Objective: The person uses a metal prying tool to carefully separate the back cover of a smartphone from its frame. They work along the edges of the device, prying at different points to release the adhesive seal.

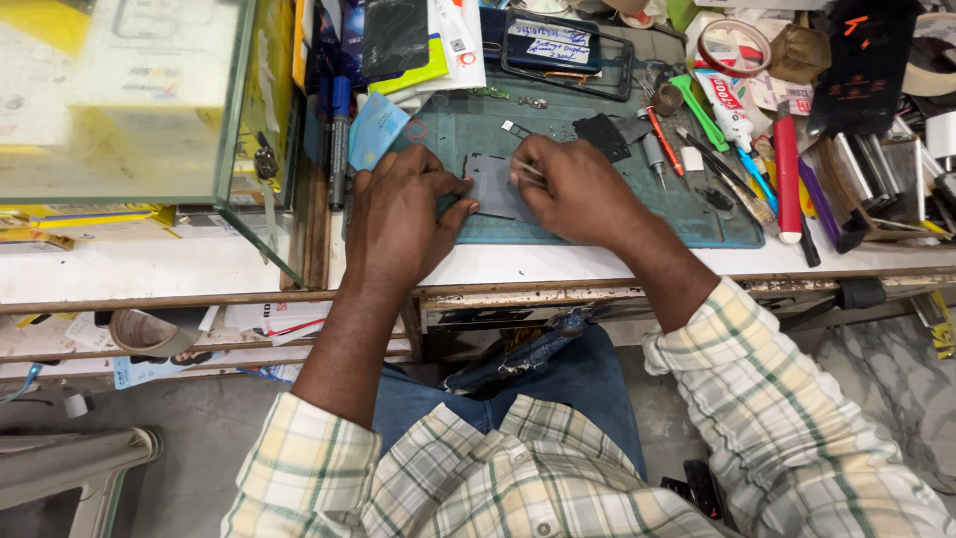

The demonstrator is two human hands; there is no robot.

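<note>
A flat grey phone part (pixel 495 189) lies on the teal work mat (pixel 597 214), between both hands. My left hand (pixel 398 214) rests on the mat with thumb and fingertips pressed on the part's left edge. My right hand (pixel 573 189) is closed around thin metal tweezers (pixel 528 169), whose tips point left onto the part. A small black piece (pixel 602 134) and tiny loose parts lie just behind the hands.
A glass display case (pixel 129 110) stands at the left. Screwdrivers (pixel 662 139), a red-handled tool (pixel 787 174), tubes, tape rolls (pixel 732 45) and a framed phone (pixel 563 45) crowd the mat's back and right. The bench edge (pixel 597 284) runs in front.
</note>
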